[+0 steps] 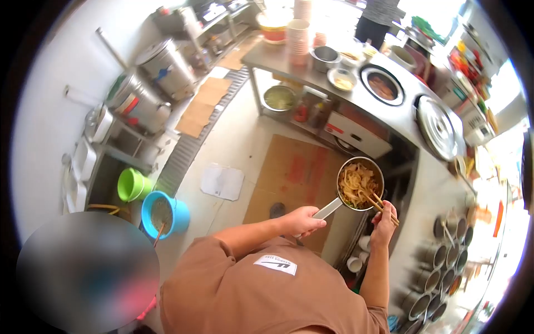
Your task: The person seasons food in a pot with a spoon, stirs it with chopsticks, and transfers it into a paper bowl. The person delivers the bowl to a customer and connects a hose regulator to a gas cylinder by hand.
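Cardboard (283, 183) lies on the kitchen floor, probably against spills. Near the table (311, 78), the left hand (303, 221) is closed around the handle (327, 209) of the noodle pan (360, 183), seemingly to steady it, while the right hand (385, 216) pinches chopsticks (384, 210) into it.

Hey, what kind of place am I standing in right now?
Probably a small commercial kitchen: there's a steel counter with round wells set into it, rows of metal pots, and tall stacks of paper cups.
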Demonstrator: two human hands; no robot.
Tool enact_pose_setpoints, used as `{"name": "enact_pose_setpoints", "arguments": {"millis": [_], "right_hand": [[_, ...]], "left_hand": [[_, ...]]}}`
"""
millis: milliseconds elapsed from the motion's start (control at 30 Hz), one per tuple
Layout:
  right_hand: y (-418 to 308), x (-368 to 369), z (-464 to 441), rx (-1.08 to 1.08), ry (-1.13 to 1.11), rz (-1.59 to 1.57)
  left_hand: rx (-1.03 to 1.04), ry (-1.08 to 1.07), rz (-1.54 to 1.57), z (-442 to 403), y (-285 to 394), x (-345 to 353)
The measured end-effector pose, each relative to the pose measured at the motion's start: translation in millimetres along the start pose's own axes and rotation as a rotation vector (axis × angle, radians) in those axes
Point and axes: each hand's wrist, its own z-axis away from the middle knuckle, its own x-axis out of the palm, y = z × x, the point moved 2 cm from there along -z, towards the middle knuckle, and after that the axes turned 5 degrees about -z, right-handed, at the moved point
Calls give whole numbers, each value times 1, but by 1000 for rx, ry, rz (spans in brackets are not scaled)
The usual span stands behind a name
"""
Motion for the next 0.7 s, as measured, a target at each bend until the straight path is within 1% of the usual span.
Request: {"name": "enact_pose_setpoints", "arguments": {"millis": [67,133,167,233,267,300,333,367,400,433,467,500,533,600,633,667,700], "right_hand": [[6,62,-24,112,-76,-78],[8,121,-39,81,-275,1],[11,142,-46,87,-301,4],[15,173,-67,55,-472,305],[16,185,-82,33,-553,457],[19,192,-122,27,-637,592],[11,213,-146,-49,-599,570],[11,228,-191,-116,-593,581],[3,255,-233,-242,-592,599],[-15,289,-270,-356,-598,744],[-35,329,-300,-697,-570,900],[-54,372,-327,-834,-608,994],[-70,416,-346,-971,-605,922],[-87,502,-398,-1148,-532,942],[-102,543,-413,-1196,-512,952],[-111,578,-425,-1236,-474,1010],[-116,610,-441,-1288,-449,1045]], "left_hand": [[19,76,37,16,15,-44],[45,148,69,26,26,-84],[75,198,130,31,26,-102],[109,261,189,44,36,-132],[93,344,220,50,39,-145],[73,423,252,56,42,-156],[70,431,256,58,38,-163],[108,499,326,60,33,-170],[151,569,390,60,33,-180],[128,639,418,69,50,-185],[131,660,424,70,55,-193],[97,725,442,72,56,-198],[68,790,457,74,58,-204],[75,883,498,69,62,-215],[60,945,533,66,67,-216],[61,962,529,61,76,-216],[98,1010,611,59,83,-214]]}}
